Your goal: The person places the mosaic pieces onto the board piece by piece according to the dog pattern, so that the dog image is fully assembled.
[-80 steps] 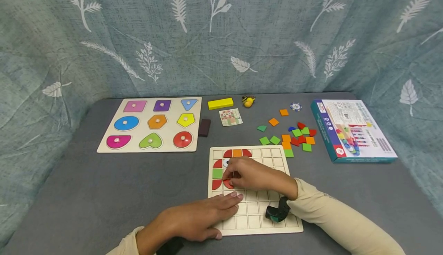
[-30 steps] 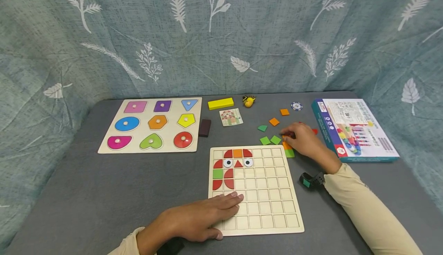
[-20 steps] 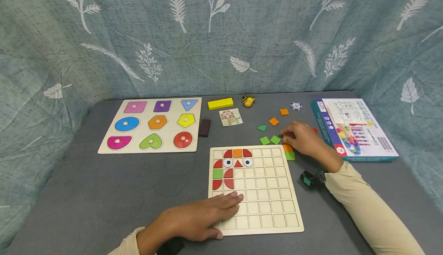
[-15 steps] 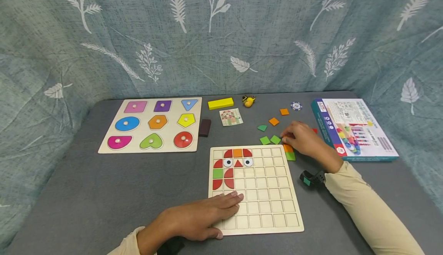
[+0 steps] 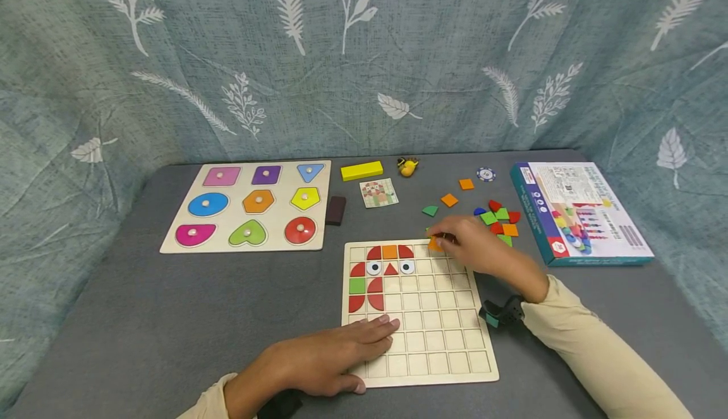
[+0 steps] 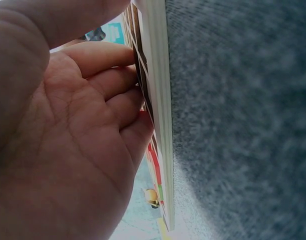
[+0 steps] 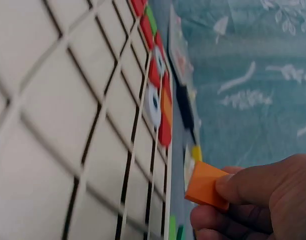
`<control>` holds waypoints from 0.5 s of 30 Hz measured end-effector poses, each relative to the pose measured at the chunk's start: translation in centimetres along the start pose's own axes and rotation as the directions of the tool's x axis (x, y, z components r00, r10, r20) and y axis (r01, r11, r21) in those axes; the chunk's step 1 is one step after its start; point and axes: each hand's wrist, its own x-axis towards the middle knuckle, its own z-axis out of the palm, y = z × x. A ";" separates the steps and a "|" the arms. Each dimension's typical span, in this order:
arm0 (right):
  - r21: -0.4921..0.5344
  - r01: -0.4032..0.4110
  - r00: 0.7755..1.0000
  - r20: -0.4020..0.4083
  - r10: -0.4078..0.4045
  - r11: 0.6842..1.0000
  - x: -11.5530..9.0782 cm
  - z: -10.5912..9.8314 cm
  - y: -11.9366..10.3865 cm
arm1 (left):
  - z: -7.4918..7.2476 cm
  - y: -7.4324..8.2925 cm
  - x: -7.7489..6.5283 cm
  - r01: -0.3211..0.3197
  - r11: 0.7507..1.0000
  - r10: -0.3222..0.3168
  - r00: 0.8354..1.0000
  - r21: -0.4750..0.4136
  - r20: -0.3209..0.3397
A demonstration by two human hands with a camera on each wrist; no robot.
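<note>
While the left hand (image 5: 341,359) rests on the near left part of the grid board (image 5: 438,341), its fingers lie extended across the wood, grasping nothing. The right hand (image 5: 478,248) pinches an orange tile (image 7: 207,185) between thumb and fingers, over the board's far edge, towards the right. Being square, the tile has no long axis; the right wrist view shows its flat face tilted, with a smooth finish and a visible thickness at the rim.

The board is also nearly square, its far side running roughly parallel to the back of the grey surface (image 5: 256,299). It is pale wood, divided into square cells by thin raised ridges, and the left wrist view shows its plain edge against the surface's coarse weave. Set into its far left part are a red triangle (image 5: 390,270) whose apex points away from the person, two round-eyed pieces (image 5: 407,267) flanking it, red quarter-rounds (image 5: 375,303), a green square (image 5: 357,285) and an orange square (image 5: 389,252). Loose flat tiles (image 5: 510,230), squares and curved shapes, lie scattered beyond the board on the right, near a glossy box (image 5: 574,185). Further left sits a wooden knob puzzle (image 5: 282,209) with brightly coloured shapes.
</note>
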 end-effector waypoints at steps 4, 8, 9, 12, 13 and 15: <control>0.006 0.031 0.999 0.031 -0.031 1.000 0.2 0.6 -1.5 | 0.0 0.0 0.0 -0.005 1.000 0.005 1.000 0.004 -0.003; 0.023 0.068 0.995 0.067 -0.069 0.997 0.2 1.3 -2.7 | 0.0 0.0 0.0 -0.007 1.000 0.007 1.000 0.009 -0.005; 0.032 0.080 0.994 0.076 -0.083 0.996 0.3 1.5 -2.9 | 0.0 0.0 0.0 -0.005 1.000 0.005 1.000 0.009 -0.005; 0.058 0.111 0.988 0.105 -0.117 0.992 0.4 2.2 -3.6 | 0.1 0.0 0.0 -0.004 1.000 0.004 1.000 0.008 -0.002; 0.063 0.115 0.985 0.119 -0.122 0.991 0.4 2.4 -3.8 | 0.1 0.0 0.0 -0.003 1.000 0.003 1.000 0.008 -0.001; 0.076 0.129 0.980 0.143 -0.139 0.989 0.5 3.1 -4.1 | 0.1 -0.1 0.0 0.000 1.000 0.000 1.000 0.007 -0.001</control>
